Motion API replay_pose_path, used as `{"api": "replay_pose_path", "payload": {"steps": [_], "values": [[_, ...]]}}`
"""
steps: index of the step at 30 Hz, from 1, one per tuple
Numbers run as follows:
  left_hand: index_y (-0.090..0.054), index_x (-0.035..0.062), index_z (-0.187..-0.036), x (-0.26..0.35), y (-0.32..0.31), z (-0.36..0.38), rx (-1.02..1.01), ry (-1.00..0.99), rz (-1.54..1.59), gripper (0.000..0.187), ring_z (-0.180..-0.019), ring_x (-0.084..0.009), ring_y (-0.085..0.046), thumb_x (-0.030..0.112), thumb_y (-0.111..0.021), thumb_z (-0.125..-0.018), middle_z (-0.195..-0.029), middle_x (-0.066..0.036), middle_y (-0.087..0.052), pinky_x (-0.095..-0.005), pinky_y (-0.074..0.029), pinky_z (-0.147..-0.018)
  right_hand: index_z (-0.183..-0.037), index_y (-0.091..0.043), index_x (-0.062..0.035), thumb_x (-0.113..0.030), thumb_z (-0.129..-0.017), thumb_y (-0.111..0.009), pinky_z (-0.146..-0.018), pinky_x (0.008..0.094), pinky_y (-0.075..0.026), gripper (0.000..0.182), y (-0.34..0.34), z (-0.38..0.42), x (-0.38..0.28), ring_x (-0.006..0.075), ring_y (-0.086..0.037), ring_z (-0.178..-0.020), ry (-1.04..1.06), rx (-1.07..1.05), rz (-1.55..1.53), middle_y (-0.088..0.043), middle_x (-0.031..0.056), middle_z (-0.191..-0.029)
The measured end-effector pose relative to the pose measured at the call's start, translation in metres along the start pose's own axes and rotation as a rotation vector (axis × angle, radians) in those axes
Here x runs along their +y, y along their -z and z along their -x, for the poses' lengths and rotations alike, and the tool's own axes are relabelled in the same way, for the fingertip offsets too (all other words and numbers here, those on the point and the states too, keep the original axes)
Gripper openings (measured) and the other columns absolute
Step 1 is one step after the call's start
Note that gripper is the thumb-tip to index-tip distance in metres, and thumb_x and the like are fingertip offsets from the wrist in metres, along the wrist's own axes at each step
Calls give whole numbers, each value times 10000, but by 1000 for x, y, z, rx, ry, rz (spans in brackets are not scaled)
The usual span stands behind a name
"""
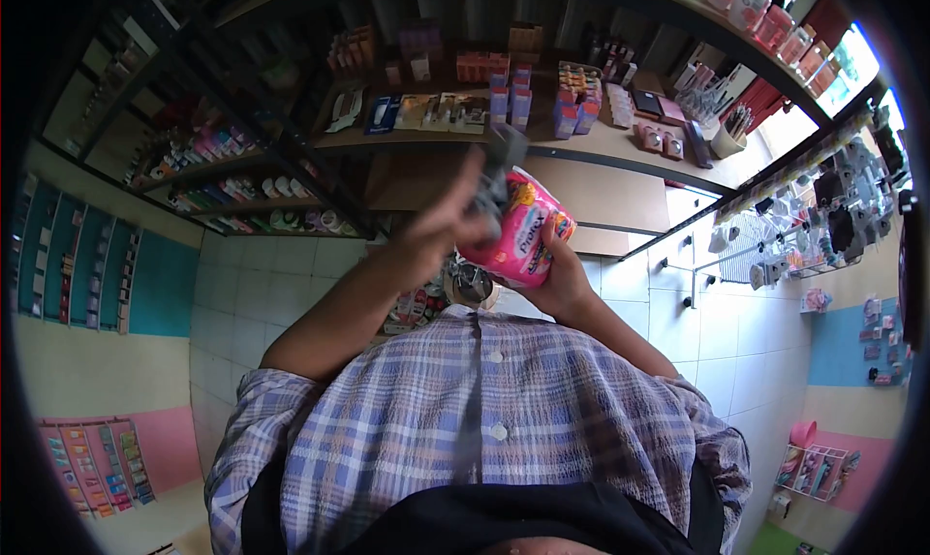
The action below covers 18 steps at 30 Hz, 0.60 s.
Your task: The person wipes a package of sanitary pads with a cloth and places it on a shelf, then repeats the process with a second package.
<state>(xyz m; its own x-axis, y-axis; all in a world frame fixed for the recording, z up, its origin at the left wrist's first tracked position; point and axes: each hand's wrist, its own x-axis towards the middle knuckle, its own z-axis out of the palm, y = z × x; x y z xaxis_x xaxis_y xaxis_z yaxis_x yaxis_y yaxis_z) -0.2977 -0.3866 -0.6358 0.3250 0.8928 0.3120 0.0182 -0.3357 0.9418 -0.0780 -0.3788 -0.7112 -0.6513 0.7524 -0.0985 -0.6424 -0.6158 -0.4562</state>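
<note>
My right hand [565, 282] grips a bright pink packet [528, 240] marked "Protex", its thumb over the printed front and the fingers behind it. The packet is held tilted in front of my chest. At its upper left side, my left hand [441, 235] is closed around a dark grey object [499, 168], smeared by motion, whose kind I cannot make out. The grey object overlaps the packet's left edge in view; whether they touch is hard to tell.
Ahead is a shelf [610, 153] with small boxes [511, 100], flat packs [441, 112] and a cup of brushes [733, 134]. A dark metal rack [262, 153] holds bottles at left. Accessories hang on a display [833, 206] at right. Below the hands are more goods and tiled floor [635, 313].
</note>
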Motion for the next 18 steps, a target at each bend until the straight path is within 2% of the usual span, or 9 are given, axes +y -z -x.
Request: {"api": "replay_pose_path", "payload": {"steps": [1, 2, 4, 9, 12, 13, 15, 16, 18], "values": [[-367, 75, -1503, -3, -11, 0, -97, -17, -269, 668, -1293, -275, -470, 298, -639, -935, -1408, -171, -497, -375, -345, -1115, -1447, -360, -67, -507, -963, -539, -1097, 585, -380, 679, 2, 1, -6, 346, -501, -1306, 6, -3, 4, -512, 153, -1402], [-367, 75, -1503, 1, -13, -2, -99, -26, -272, 668, -1293, -275, -470, 298, -639, -935, -1408, -171, -497, -375, -345, -1115, -1444, -366, -71, -512, -965, -530, -1097, 571, -386, 671, 3, 1, -12, 341, -508, -1300, 24, 15, -3, -517, 152, -1398], [-448, 81, -1463, 32, -18, -15, -246, -132, -595, 658, -1267, -323, -521, 159, -705, -862, -1417, -177, -513, -384, -403, -1056, -1441, -372, -75, -516, -968, -522, -1097, 558, -392, 664, 5, 3, -22, 337, -515, -1294, 47, 29, -7, -521, 152, -1394], [-549, 75, -1364, 37, -27, -31, -81, -175, -715, 553, -1349, -397, -451, 121, -716, -839, -1478, -213, -452, -469, -353, -1112, -1466, -339, -85, -491, -995, -478, -1102, 564, -394, 638, -2, 13, -28, 328, -506, -1310, 73, 12, 94, -497, 150, -1422], [-522, 33, -1374, 20, -50, -31, 45, -223, -463, 549, -1436, -381, -333, 154, -687, -864, -1446, -209, -486, -457, -319, -1155, -1444, -373, -71, -536, -992, -453, -1075, 535, -431, 653, -10, 9, -38, 320, -541, -1271, 121, 50, 96, -525, 159, -1389], [-522, 33, -1374, 23, -51, -31, 45, -235, -469, 549, -1436, -381, -333, 154, -687, -864, -1446, -209, -486, -457, -319, -1155, -1444, -373, -71, -536, -992, -453, -1075, 535, -431, 653, -10, 6, -44, 320, -541, -1271, 129, 41, 101, -525, 159, -1389], [-521, 37, -1378, 33, -48, -27, -180, -265, -543, 548, -1435, -363, -345, 129, -675, -861, -1453, -221, -475, -450, -324, -1150, -1435, -389, -72, -547, -994, -440, -1056, 517, -450, 650, -10, 0, -59, 316, -561, -1243, 123, 23, -122, -539, 153, -1375], [-538, 31, -1351, 32, -48, -23, -172, -286, -581, 512, -1386, -355, -429, 79, -646, -853, -1414, -218, -508, -430, -364, -1127, -1440, -390, -95, -605, -955, -471, -1016, 519, -471, 709, -3, -4, -62, 314, -569, -1233, 131, 117, -23, -549, 146, -1366], [-543, 29, -1338, 21, -35, -16, -106, -235, -551, 490, -1313, -328, -500, 59, -631, -856, -1361, -186, -548, -409, -406, -1090, -1449, -383, -105, -639, -928, -486, -996, 534, -474, 753, -2, -6, -66, 326, -564, -1237, 152, 80, 50, -537, 148, -1378]]}}
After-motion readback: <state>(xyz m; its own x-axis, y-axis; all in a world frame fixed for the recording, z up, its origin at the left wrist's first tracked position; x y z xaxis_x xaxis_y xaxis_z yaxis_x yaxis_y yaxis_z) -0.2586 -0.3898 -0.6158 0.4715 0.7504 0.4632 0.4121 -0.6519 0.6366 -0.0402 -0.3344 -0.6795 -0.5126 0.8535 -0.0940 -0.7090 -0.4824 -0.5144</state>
